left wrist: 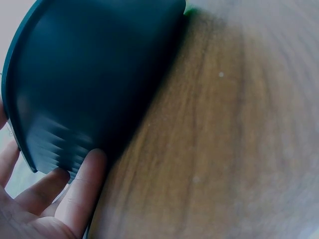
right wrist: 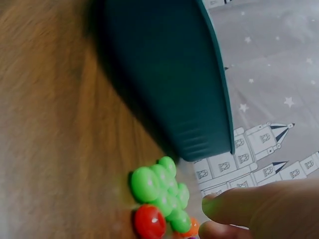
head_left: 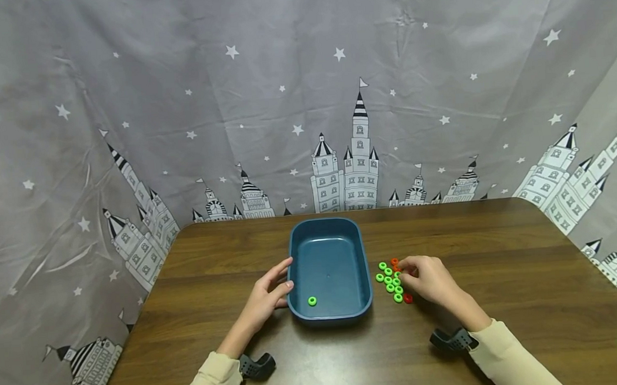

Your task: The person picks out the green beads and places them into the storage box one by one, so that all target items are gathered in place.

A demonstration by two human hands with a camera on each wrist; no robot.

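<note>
Lying right of the tray (head_left: 327, 262), rings (head_left: 389, 284) are overhung by the right hand (head_left: 430, 278), pinch unclear; the tray's left wall is touched by the relaxed left hand (head_left: 265, 293).

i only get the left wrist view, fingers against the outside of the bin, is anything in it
Observer: Yes, the head view shows one green ring inside the bin, toward the end nearest the person.

Operator: ok and wheres the other hand

Observer: The right hand is to the right of the bin, its fingertips at a cluster of small rings; I can't tell whether it grips one.

Operator: those all green too

Observer: Not all: at least one red ring and one orange ring lie with the green ones.
</note>
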